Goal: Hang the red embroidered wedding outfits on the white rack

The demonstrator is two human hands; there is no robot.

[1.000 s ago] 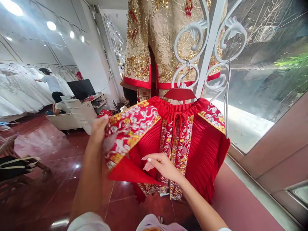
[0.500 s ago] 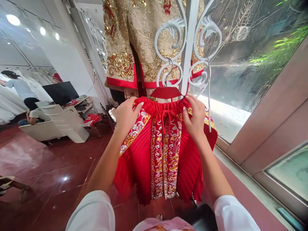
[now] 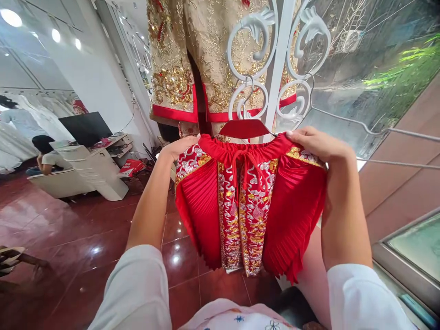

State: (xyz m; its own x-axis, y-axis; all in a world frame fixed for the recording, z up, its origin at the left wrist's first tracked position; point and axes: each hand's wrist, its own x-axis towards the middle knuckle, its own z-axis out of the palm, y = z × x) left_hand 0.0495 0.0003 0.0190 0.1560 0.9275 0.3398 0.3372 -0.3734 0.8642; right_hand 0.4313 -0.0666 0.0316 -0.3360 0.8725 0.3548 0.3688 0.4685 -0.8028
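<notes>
Left hand (image 3: 177, 149) and right hand (image 3: 321, 145) look to be pinching opposite ends of the gathered waistband (image 3: 223, 149) on a red pleated skirt (image 3: 252, 206), though the cloth partly hides their grip. It hangs squarely between them, lengthwise downward from a red hanger (image 3: 244, 129); white scrollwork (image 3: 279, 68) crowds behind, tiled floor (image 3: 112, 238) spreads leftward.
</notes>
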